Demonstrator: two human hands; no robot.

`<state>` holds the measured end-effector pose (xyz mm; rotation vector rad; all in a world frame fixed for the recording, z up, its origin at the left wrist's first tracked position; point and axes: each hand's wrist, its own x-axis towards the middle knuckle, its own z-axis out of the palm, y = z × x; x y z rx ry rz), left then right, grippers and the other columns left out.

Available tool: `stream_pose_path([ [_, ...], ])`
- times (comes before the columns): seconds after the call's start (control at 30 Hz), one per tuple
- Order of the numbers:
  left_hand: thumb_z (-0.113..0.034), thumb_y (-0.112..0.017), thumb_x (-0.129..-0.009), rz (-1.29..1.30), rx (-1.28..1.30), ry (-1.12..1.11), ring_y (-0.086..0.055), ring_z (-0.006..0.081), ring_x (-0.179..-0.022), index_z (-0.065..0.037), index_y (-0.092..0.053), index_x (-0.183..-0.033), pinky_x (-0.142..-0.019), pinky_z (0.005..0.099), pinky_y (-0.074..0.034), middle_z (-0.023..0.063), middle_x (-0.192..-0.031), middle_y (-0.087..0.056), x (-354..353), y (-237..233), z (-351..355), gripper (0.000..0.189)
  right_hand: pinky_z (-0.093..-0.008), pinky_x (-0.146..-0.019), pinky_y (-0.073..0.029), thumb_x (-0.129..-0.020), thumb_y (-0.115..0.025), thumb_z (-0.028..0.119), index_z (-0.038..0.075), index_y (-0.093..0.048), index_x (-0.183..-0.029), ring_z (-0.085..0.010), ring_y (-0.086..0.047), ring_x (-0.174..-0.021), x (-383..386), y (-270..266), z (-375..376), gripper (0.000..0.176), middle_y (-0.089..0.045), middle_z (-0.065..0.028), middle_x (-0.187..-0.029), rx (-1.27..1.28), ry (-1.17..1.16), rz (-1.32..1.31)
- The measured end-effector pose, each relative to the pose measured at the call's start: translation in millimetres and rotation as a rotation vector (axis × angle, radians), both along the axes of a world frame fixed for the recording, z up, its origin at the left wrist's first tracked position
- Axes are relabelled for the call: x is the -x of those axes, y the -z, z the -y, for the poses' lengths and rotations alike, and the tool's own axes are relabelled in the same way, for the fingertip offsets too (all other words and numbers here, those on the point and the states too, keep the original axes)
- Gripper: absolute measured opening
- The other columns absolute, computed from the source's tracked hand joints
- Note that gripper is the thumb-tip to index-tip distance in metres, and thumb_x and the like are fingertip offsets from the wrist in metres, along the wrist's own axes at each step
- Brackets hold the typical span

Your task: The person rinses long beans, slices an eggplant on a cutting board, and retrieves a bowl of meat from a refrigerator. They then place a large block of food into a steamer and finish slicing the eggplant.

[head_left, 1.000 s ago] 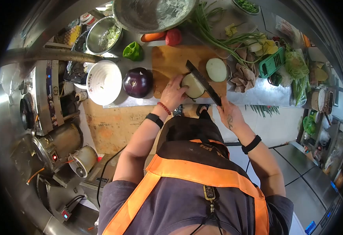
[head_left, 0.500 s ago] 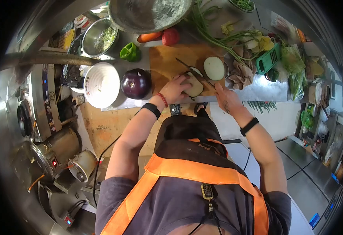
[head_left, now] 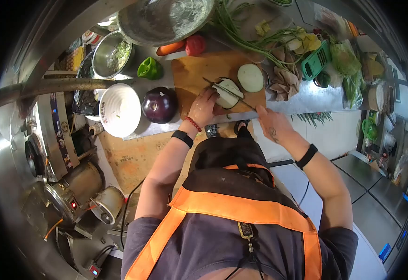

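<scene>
Our right hand (head_left: 275, 126) grips knife (head_left: 237, 98), right of centre; our left hand (head_left: 202, 109), fingers bent, holds left side of pale, dark-edged piece (head_left: 232, 87), upper centre, blade across it. Piece lies on cutting board (head_left: 190, 70) on desk (head_left: 316, 100), whole eggplant (head_left: 159, 105) left, pale round (head_left: 250, 78) right. Farther up: green pepper (head_left: 149, 68), carrot (head_left: 171, 48), tomato (head_left: 195, 45), large bowl (head_left: 141, 21).

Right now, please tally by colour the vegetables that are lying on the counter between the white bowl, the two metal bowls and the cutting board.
Purple: 1, the eggplant
Green: 1, the pepper
Orange: 1, the carrot, partly hidden by the large metal bowl
Red: 1, the round vegetable
Total: 4
</scene>
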<state>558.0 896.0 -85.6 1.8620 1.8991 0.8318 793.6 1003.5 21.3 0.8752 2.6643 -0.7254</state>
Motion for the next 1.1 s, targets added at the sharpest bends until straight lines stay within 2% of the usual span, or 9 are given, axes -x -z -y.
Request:
stream_pose_path([
  [0.13,-0.010,-0.067,-0.069,-0.003,0.022,0.066,-0.050,0.0319,-0.108,-0.003,-0.060,-0.100,-0.091,0.0395,-0.044,0.0134,-0.109,-0.055,1.3,5.3,1.2,0.032,-0.0489,-0.060,-0.049,-0.084,-0.049,0.009,0.005,-0.040,-0.105,-0.0415,-0.062,-0.071,3.4,40.3,6.0,0.023,-0.061,-0.0223,-0.077,0.012,0.028,-0.039],
  [0.27,-0.006,-0.066,-0.070,-0.035,-0.082,0.068,-0.051,0.0329,-0.104,-0.004,-0.060,-0.096,-0.089,0.0396,-0.045,0.0131,-0.104,-0.056,2.7,1.5,3.7,0.027,-0.0483,-0.059,-0.049,-0.083,-0.049,0.007,0.004,-0.041,-0.106,-0.0403,-0.063,-0.071,45.9,-1.9,-25.2,0.025,-0.061,-0.0223,-0.077,0.148,-0.020,0.154],
  [0.47,-0.005,-0.066,-0.071,0.026,-0.081,-0.021,-0.053,0.0326,-0.100,-0.004,-0.062,-0.091,-0.086,0.0398,-0.046,0.0115,-0.099,-0.058,-0.5,-0.7,5.8,0.020,-0.0492,-0.054,-0.046,-0.087,-0.051,0.014,0.005,-0.039,-0.115,-0.0415,-0.060,-0.066,12.2,23.6,13.0,0.032,-0.060,-0.0202,-0.068,0.014,-0.018,0.051],
  [0.57,-0.005,-0.066,-0.072,0.050,-0.054,-0.010,-0.054,0.0325,-0.099,-0.005,-0.063,-0.090,-0.084,0.0399,-0.047,0.0109,-0.097,-0.059,-0.7,0.1,8.6,0.019,-0.0473,-0.059,-0.049,-0.082,-0.048,0.008,0.002,-0.041,-0.107,-0.0407,-0.063,-0.070,27.5,36.0,3.1,0.027,-0.062,-0.0236,-0.079,0.121,0.018,-0.036],
  [0.67,-0.005,-0.066,-0.071,0.015,-0.150,-0.019,-0.054,0.0315,-0.097,-0.005,-0.063,-0.089,-0.082,0.0392,-0.048,0.0100,-0.095,-0.059,-0.7,4.5,6.7,0.018,-0.0487,-0.061,-0.048,-0.082,-0.048,0.007,0.002,-0.041,-0.108,-0.0434,-0.061,-0.072,35.9,-3.5,-11.1,0.027,-0.062,-0.0253,-0.083,0.073,-0.082,0.089],
  [0.73,-0.004,-0.065,-0.069,-0.004,-0.207,-0.039,-0.055,0.0310,-0.096,-0.004,-0.063,-0.088,-0.082,0.0388,-0.048,0.0099,-0.095,-0.058,-1.5,6.8,6.9,0.019,-0.0494,-0.063,-0.048,-0.083,-0.048,0.009,0.002,-0.041,-0.109,-0.0447,-0.061,-0.072,23.2,-1.9,5.5,0.028,-0.062,-0.0256,-0.084,0.135,-0.008,0.067],
  [0.9,-0.001,-0.065,-0.068,-0.039,-0.023,-0.064,-0.053,0.0334,-0.099,-0.004,-0.064,-0.087,-0.084,0.0395,-0.047,0.0113,-0.095,-0.059,-7.7,5.6,14.1,0.020,-0.0500,-0.065,-0.048,-0.085,-0.050,0.012,0.003,-0.041,-0.113,-0.0441,-0.061,-0.074,21.5,51.0,20.5,0.030,-0.062,-0.0244,-0.080,0.163,0.075,-0.064],
  [1.0,-0.001,-0.064,-0.068,-0.086,0.072,0.043,-0.050,0.0328,-0.108,-0.005,-0.061,-0.102,-0.089,0.0400,-0.045,0.0123,-0.105,-0.056,1.8,5.8,14.1,0.035,-0.0496,-0.064,-0.047,-0.086,-0.053,0.013,0.003,-0.041,-0.114,-0.0440,-0.060,-0.074,30.7,22.9,-1.1,0.033,-0.061,-0.0242,-0.076,0.219,0.145,-0.157],
  [1.1,-0.001,-0.061,-0.069,-0.279,0.119,-0.117,-0.042,0.0293,-0.121,-0.005,-0.050,-0.119,-0.097,0.0407,-0.040,0.0107,-0.127,-0.046,-6.9,-31.0,-13.4,0.051,-0.0492,-0.063,-0.046,-0.085,-0.056,0.012,0.003,-0.040,-0.114,-0.0450,-0.059,-0.074,12.5,-1.1,-16.9,0.034,-0.060,-0.0244,-0.074,0.257,0.266,-0.339],
])
